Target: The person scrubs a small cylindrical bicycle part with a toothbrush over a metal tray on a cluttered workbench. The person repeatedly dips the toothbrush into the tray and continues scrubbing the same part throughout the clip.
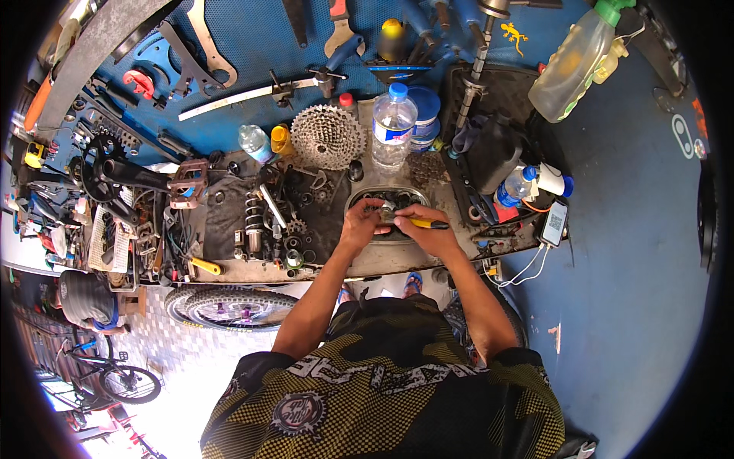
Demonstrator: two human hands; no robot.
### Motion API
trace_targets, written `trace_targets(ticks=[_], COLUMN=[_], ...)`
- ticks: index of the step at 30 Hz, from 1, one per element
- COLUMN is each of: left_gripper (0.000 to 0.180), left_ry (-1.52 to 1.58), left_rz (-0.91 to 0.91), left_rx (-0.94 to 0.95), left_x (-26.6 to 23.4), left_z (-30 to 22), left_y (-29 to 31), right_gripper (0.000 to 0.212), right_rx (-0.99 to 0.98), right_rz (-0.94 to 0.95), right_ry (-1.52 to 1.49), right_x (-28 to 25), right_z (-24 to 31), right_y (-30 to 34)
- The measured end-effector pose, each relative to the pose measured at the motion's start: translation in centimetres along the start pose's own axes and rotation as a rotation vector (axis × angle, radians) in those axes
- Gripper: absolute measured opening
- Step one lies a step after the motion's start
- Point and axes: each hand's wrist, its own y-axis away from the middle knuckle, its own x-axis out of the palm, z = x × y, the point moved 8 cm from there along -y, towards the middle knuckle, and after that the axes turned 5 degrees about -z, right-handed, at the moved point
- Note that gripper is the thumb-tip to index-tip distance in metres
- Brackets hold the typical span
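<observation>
Blue pegboard wall [252,42] is rising behind cluttered tabletop [367,265]. Person's forearms [323,287] slanting inward from below, hands meeting over oval metal tray [388,189]. Left hand [359,229] pinching small metal part [388,208] between fingertips; right hand [432,239] gripping slim yellow-and-black tool [430,224], pointing it leftward, contact too small to tell. Tray lying near tabletop's front edge, narrow strip running between; clear bottle [391,145] standing just behind, sprocket cassette [329,138] crowding left rear. Small metal part sitting between both hands, above tray.
</observation>
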Motion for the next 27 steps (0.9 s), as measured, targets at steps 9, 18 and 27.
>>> trace_targets(ticks=[9, 18, 27], left_gripper=[0.018, 0.024, 0.028], left_ry=[-0.192, -0.265, -0.198], left_rz=[-0.015, 0.003, 0.064], left_rx=[0.111, 0.111, 0.086], left_x=[-0.1, 0.2, 0.1], left_z=[-1.2, -1.4, -1.4], left_y=[0.6, 1.3, 1.8], right_gripper=[0.026, 0.024, 0.025], right_rx=[-0.322, -0.392, -0.433], right_rz=[-0.008, 0.015, 0.044], right_ry=[0.286, 0.297, 0.364], right_x=[-0.1, -0.6, -1.3], right_z=[2.9, 4.7, 4.0], right_y=[0.8, 1.1, 0.8])
